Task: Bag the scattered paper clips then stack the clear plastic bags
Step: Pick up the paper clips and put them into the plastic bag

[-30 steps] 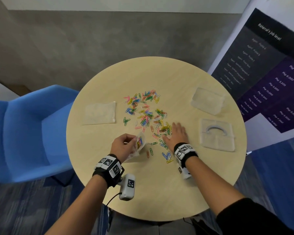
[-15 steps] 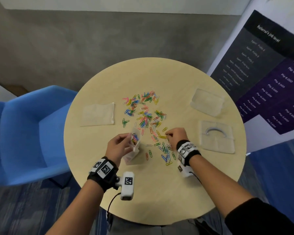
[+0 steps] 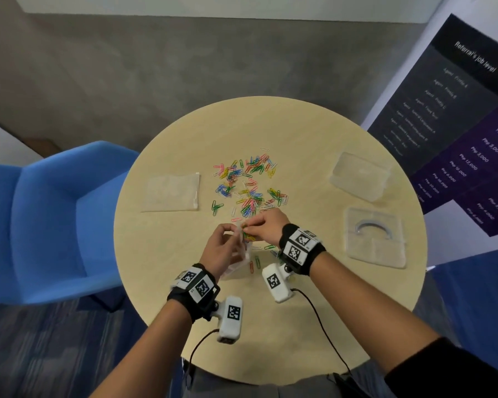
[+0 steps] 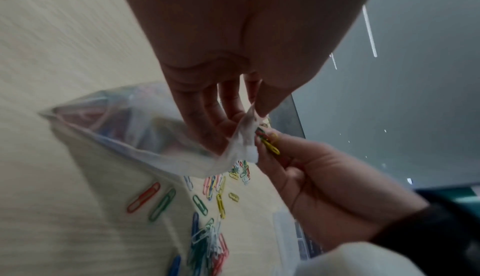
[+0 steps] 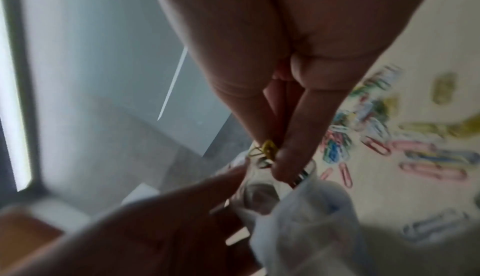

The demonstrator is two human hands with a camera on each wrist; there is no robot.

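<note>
A pinch of yellow and green wire paper clips sits clamped between the fingertips of the right hand, right at the mouth of the small clear plastic bag, which the left hand holds by its rim between thumb and fingers, presumably to keep it open (it already holds some clips). The remaining coloured clips lie scattered on the round pale wooden table with flat empty clear bags beside them, and a dark banner reads "Referral's job level".

Coloured paper clips lie scattered mid-surface. Nearer the person than that scatter, an open clear bag is held, some clips inside. Flat empty bags lie left of the scatter.
</note>
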